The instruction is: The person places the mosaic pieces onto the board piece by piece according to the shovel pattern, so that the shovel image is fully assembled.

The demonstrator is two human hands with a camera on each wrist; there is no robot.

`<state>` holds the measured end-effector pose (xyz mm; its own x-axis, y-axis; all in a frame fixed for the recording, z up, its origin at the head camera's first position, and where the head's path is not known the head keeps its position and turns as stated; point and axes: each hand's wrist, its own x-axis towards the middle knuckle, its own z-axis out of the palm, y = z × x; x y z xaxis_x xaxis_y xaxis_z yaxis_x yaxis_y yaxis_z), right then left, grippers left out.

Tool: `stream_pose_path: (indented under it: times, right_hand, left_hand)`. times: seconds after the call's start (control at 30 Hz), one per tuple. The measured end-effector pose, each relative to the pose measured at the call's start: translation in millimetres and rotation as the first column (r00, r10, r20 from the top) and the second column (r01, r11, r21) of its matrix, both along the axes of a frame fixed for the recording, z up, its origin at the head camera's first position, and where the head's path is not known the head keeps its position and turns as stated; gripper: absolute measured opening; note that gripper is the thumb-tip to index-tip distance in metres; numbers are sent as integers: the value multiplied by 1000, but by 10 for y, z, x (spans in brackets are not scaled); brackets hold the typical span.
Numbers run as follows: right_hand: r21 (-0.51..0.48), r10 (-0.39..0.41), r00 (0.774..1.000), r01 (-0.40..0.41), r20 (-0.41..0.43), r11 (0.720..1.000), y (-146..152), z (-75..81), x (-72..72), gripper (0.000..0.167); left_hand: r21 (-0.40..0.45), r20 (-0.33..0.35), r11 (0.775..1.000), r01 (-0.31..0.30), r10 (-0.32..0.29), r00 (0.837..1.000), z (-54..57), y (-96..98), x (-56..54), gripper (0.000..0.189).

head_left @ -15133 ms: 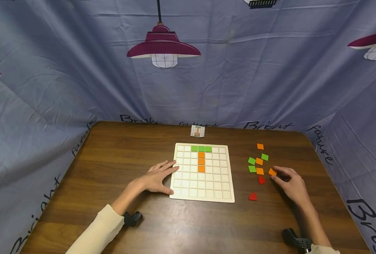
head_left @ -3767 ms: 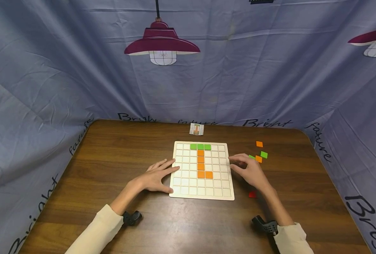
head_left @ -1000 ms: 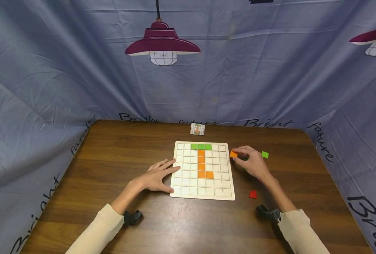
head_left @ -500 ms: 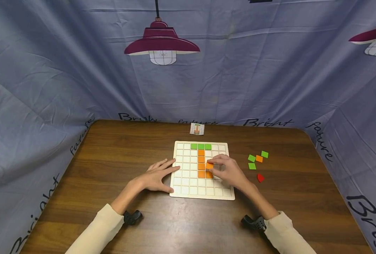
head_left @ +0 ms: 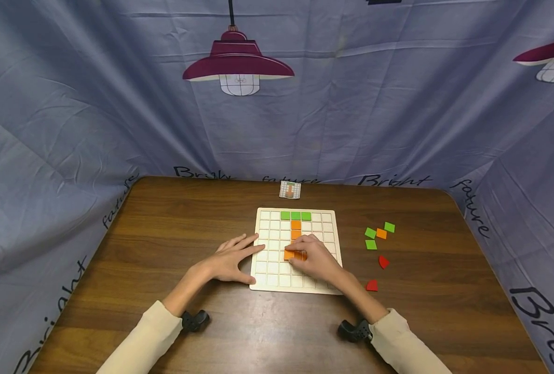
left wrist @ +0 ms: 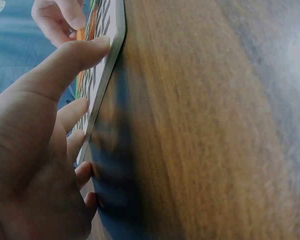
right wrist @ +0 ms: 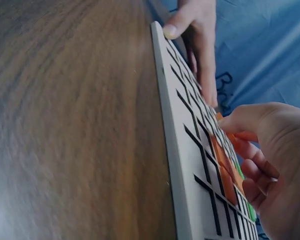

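Note:
A pale gridded board (head_left: 272, 280) lies on the table, with green square tiles (head_left: 296, 216) along its top row and a column of orange square tiles (head_left: 296, 225) below them. My right hand (head_left: 318, 259) pinches one orange tile (head_left: 288, 255) between thumb and fingers at the column's lower left, covering part of the column. Whether that tile touches the board I cannot tell. My left hand (head_left: 230, 264) rests at the board's left edge, fingers spread. In the left wrist view its thumb (left wrist: 85, 54) lies on the board's rim.
Right of the board lie loose green tiles (head_left: 371, 244), one orange tile (head_left: 381, 234) and two red rounded-edge pieces (head_left: 383, 261). A small printed pattern card (head_left: 289, 190) lies behind the board. A blue-grey curtain (head_left: 351, 114) hangs beyond the table.
Over the earlier frames, orange tiles went from the right-hand group onto the board. In the last second my right hand carried another orange tile leftward across the board. My left hand stayed put.

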<state>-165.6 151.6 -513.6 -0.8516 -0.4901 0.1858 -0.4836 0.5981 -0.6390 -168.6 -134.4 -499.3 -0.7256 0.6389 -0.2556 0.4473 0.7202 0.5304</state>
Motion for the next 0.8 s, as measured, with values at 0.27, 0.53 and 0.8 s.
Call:
stream_pose_path:
  times: [0.27, 0.53, 0.8]
  right_hand:
    - [77, -5, 999, 8, -38, 997, -74, -28, 15, 26]
    - [96, 12, 999, -8, -41, 995, -108, -32, -7, 26]
    - [118, 18, 998, -11, -57, 993, -117, -47, -18, 26]
  left_hand:
    - [-3, 2, 1000, 5, -5, 1000, 6, -3, 2, 88]
    - [-5, 3, 1000, 3, -3, 1000, -6, -8, 0, 88]
    - [-13, -1, 1000, 0, 0, 1000, -15, -4, -5, 88]
